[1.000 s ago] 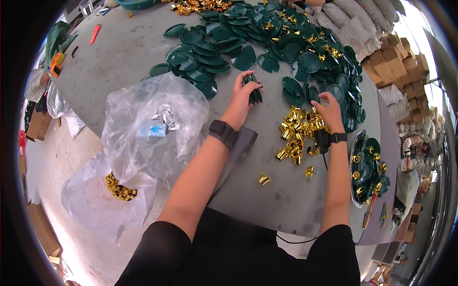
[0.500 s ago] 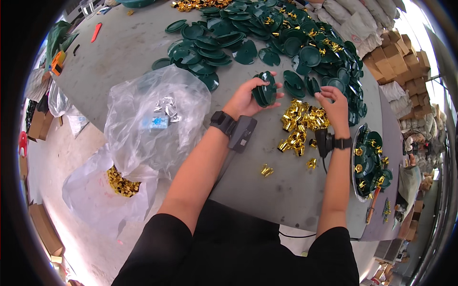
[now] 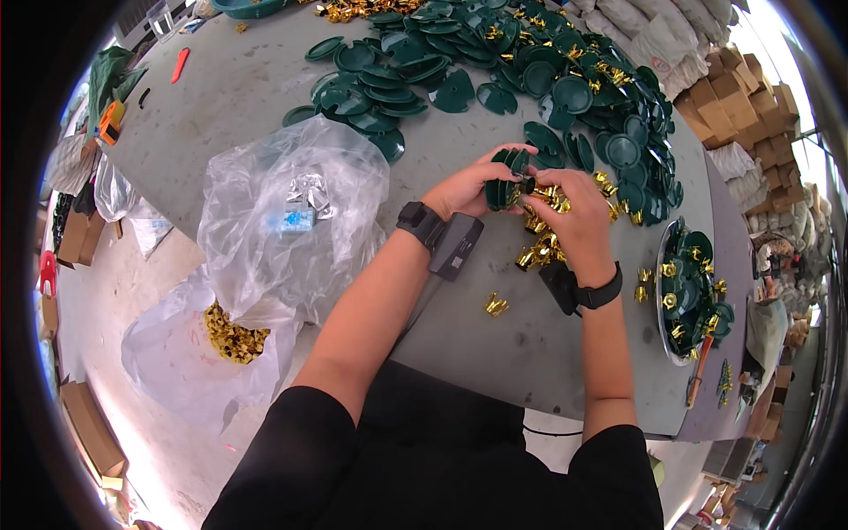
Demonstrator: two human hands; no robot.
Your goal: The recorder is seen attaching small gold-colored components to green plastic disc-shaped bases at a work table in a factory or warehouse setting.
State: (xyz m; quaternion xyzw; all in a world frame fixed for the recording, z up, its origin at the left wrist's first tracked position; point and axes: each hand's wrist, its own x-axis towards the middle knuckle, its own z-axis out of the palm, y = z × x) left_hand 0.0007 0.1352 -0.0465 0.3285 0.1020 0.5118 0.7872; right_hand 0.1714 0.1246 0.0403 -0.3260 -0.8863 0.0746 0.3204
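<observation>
My left hand (image 3: 468, 187) is wrapped round a small bunch of dark green plastic discs (image 3: 500, 187), held on edge above the table. My right hand (image 3: 576, 210) has its fingertips brought up against those discs. Between the two hands sits a gold crown-shaped clip (image 3: 527, 185), its dark round end showing; my right fingers pinch it. Partly hidden beneath my right hand is a pile of shiny gold clips (image 3: 536, 254). One loose gold clip (image 3: 495, 305) lies nearer to me.
A large heap of green discs (image 3: 572, 94) mixed with gold clips covers the far right. At right is a metal tray (image 3: 661, 305) of discs and clips, near an orange-handled tool (image 3: 700, 375). A clear plastic bag (image 3: 256, 212) lies at left. Cartons (image 3: 729, 102) are stacked beyond.
My right hand has left the discs on the table and come left to meet my left hand. The discs in my left hand are now turned on edge, with a gold clip at them.
</observation>
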